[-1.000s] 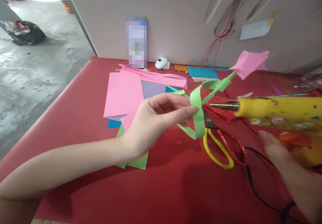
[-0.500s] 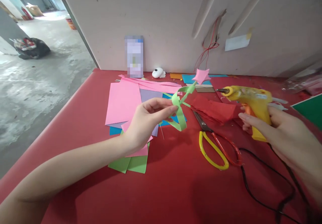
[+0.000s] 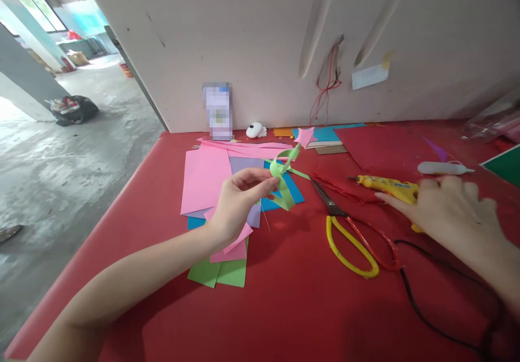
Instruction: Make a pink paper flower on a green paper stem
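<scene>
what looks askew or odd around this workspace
Two things on the whitish panel behind the table: the white paper slip sits tilted, with yellowish tape at its upper right corner, and left of it a tangled red string dangles loosely, looking untidy.

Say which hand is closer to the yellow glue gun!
Right. The right hand partly covers the yellow glue gun; the left hand is left of it, pinching the green paper loop.
</scene>
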The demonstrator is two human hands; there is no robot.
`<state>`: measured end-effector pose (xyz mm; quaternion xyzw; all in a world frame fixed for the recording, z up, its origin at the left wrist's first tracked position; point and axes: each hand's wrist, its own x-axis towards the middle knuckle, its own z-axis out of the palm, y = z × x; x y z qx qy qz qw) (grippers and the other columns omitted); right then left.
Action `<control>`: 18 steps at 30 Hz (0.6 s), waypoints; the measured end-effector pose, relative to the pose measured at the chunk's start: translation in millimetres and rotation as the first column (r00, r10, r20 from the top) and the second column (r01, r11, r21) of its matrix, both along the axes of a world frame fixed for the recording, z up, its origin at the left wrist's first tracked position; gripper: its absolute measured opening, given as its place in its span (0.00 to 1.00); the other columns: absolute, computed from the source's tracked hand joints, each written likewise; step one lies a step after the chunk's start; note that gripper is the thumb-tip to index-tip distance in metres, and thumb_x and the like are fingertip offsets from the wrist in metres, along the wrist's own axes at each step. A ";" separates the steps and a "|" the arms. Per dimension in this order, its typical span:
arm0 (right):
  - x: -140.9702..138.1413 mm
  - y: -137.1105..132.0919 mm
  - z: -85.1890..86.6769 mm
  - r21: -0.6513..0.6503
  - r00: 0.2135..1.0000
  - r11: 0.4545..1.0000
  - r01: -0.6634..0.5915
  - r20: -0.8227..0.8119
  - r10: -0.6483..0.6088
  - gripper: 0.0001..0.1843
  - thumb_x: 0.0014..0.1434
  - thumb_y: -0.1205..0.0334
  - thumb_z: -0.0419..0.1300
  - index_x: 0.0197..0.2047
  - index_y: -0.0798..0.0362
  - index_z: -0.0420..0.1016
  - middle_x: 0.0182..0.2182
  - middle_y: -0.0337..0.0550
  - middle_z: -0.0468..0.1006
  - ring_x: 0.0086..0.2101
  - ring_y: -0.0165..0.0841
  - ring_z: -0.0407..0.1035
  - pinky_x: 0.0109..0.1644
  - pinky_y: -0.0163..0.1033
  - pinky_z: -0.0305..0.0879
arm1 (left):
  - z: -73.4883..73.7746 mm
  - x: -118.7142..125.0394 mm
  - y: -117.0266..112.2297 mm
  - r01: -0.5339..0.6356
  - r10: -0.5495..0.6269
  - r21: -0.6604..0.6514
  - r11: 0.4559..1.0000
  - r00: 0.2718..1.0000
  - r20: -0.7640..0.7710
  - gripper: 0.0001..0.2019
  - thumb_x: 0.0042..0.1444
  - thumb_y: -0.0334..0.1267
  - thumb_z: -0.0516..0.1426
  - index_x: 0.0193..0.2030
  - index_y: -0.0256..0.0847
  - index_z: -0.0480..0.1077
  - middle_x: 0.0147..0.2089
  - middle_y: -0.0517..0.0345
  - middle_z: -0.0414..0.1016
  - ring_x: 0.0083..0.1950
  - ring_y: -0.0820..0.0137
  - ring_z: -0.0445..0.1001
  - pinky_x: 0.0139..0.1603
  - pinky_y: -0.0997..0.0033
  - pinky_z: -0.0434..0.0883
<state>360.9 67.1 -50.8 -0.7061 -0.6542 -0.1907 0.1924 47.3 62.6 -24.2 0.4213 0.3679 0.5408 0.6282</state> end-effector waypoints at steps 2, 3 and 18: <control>-33.1 -18.5 16.6 0.028 0.982 0.982 -0.186 0.041 0.184 0.25 0.62 0.46 0.54 0.38 0.61 0.78 0.36 0.61 0.78 0.37 0.43 0.73 0.33 0.46 0.66 | 0.7 0.0 -1.9 0.014 -0.014 0.005 1.000 1.000 -0.003 0.05 0.47 0.36 0.67 0.27 0.40 0.75 0.27 0.64 0.75 0.30 0.80 0.73 0.32 0.80 0.71; -52.1 -28.0 25.2 0.103 0.944 0.939 -0.327 -0.007 0.330 0.19 0.64 0.52 0.53 0.40 0.59 0.76 0.37 0.56 0.78 0.39 0.40 0.73 0.39 0.44 0.68 | 1.1 0.0 -3.2 0.019 -0.019 0.007 1.000 1.000 -0.009 0.05 0.48 0.36 0.66 0.27 0.40 0.75 0.27 0.65 0.75 0.30 0.81 0.72 0.32 0.81 0.71; -151.0 -48.5 51.8 0.357 0.717 0.743 -0.567 -0.229 0.658 0.05 0.58 0.68 0.61 0.32 0.49 0.70 0.28 0.37 0.79 0.30 0.30 0.73 0.36 0.36 0.71 | 3.8 1.1 -21.9 0.085 -0.085 0.039 0.996 0.996 0.004 0.02 0.50 0.34 0.65 0.29 0.42 0.76 0.27 0.66 0.77 0.28 0.82 0.72 0.31 0.83 0.71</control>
